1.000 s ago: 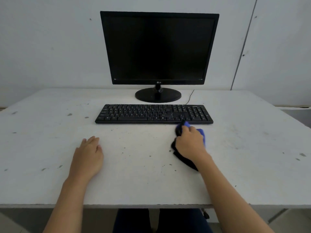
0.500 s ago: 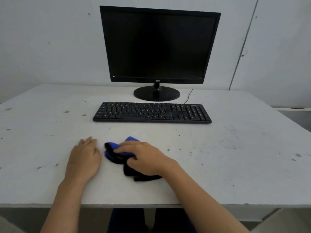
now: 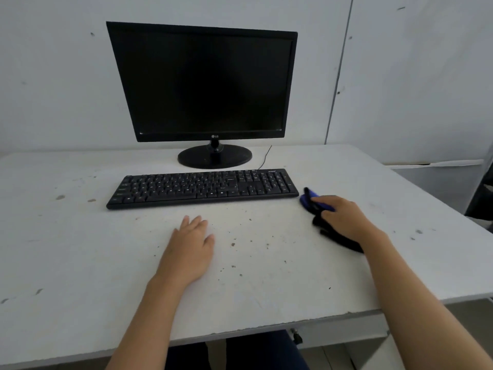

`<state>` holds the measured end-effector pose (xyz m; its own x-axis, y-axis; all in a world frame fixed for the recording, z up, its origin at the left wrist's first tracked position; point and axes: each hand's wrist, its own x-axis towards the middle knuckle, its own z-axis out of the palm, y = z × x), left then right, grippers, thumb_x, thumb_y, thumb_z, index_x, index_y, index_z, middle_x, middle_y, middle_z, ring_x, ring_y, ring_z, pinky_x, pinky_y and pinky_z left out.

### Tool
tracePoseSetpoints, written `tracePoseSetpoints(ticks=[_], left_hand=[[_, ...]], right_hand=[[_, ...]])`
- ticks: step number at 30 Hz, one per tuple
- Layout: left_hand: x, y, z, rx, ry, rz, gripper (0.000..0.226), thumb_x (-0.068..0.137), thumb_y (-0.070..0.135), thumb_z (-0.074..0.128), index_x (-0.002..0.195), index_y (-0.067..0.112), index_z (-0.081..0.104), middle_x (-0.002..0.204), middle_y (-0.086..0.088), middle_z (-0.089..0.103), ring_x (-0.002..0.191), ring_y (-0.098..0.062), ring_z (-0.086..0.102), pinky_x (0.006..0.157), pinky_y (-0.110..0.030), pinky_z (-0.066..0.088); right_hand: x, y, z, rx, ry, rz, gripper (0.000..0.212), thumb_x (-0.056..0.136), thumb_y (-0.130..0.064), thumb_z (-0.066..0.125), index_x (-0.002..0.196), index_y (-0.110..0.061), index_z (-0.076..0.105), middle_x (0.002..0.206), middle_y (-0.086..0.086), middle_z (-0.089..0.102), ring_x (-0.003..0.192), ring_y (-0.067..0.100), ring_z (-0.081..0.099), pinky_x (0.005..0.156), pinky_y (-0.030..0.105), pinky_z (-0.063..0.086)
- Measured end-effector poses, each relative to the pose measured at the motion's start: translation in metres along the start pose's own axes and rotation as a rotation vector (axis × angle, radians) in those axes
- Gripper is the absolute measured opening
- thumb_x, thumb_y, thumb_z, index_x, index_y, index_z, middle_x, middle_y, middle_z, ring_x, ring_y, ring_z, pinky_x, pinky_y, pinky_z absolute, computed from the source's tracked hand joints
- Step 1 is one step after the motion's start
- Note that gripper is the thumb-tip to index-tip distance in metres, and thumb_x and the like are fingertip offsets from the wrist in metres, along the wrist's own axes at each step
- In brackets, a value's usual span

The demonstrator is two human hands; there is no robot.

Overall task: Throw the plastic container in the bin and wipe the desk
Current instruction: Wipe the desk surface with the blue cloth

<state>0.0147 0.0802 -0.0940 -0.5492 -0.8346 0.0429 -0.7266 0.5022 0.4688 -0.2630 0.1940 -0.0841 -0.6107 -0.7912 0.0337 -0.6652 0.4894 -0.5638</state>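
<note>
A blue and black cloth [image 3: 312, 201] lies on the white desk [image 3: 80, 236], just right of the keyboard's right end. My right hand [image 3: 344, 217] presses down on the cloth and covers most of it. My left hand [image 3: 190, 247] rests flat on the desk in front of the keyboard, fingers together, holding nothing. Dark specks and stains dot the desk surface between my hands. No plastic container or bin is in view.
A black keyboard [image 3: 202, 188] lies across the middle of the desk. Behind it stands a black monitor [image 3: 205, 84] on a round base, with a thin cable beside it. The desk's front edge [image 3: 240, 331] is close to my body.
My right hand has swept the cloth from beside my left hand to the right, up to the keyboard's right end. My left hand has stayed flat in place. The view has shifted left.
</note>
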Motion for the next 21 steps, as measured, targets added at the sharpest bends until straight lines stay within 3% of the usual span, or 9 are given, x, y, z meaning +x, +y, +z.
tracePoseSetpoints(ticks=[6,10,14,18,21], left_hand=[[0.004,0.009,0.015,0.076,-0.059,0.035,0.051,0.1,0.027,0.024,0.149,0.013,0.018,0.16,-0.001,0.01,0.149,-0.017,0.002,0.122,-0.035,0.003],[0.003,0.008,0.019,0.132,-0.058,0.037,0.051,0.1,0.029,0.022,0.149,0.013,0.017,0.16,-0.001,0.01,0.149,-0.019,0.004,0.122,-0.036,0.003],[0.004,0.009,0.018,0.145,-0.067,0.035,0.051,0.1,0.029,0.023,0.149,0.013,0.019,0.16,-0.002,0.011,0.148,-0.019,0.006,0.122,-0.037,0.005],[0.005,0.009,0.018,0.086,-0.041,0.031,0.049,0.1,0.026,0.023,0.147,0.012,0.025,0.159,-0.002,0.017,0.148,-0.02,0.008,0.121,-0.037,0.005],[0.005,0.013,0.016,-0.106,0.04,0.034,0.041,0.1,0.022,0.027,0.13,0.002,0.048,0.145,-0.013,0.043,0.145,-0.027,0.019,0.117,-0.038,0.015]], right_hand=[[0.0,0.047,-0.027,-0.125,0.182,0.358,0.048,0.088,-0.01,0.044,0.136,-0.012,0.045,0.135,0.02,0.048,0.124,0.038,0.043,0.102,0.038,0.035],[-0.022,0.029,-0.009,-0.215,0.215,0.402,0.042,0.087,-0.015,0.041,0.128,-0.006,0.047,0.129,0.021,0.048,0.122,0.038,0.042,0.104,0.042,0.032],[-0.041,-0.026,0.03,-0.286,0.175,0.259,0.041,0.085,-0.021,0.045,0.123,-0.007,0.049,0.129,0.019,0.05,0.122,0.037,0.045,0.102,0.041,0.033],[-0.053,-0.096,0.077,-0.291,0.07,-0.035,0.043,0.086,-0.021,0.044,0.126,-0.007,0.046,0.13,0.017,0.05,0.121,0.034,0.045,0.103,0.04,0.032],[-0.062,-0.127,0.097,-0.202,-0.049,-0.236,0.042,0.089,-0.015,0.043,0.13,-0.007,0.047,0.132,0.015,0.05,0.122,0.033,0.045,0.104,0.039,0.031]])
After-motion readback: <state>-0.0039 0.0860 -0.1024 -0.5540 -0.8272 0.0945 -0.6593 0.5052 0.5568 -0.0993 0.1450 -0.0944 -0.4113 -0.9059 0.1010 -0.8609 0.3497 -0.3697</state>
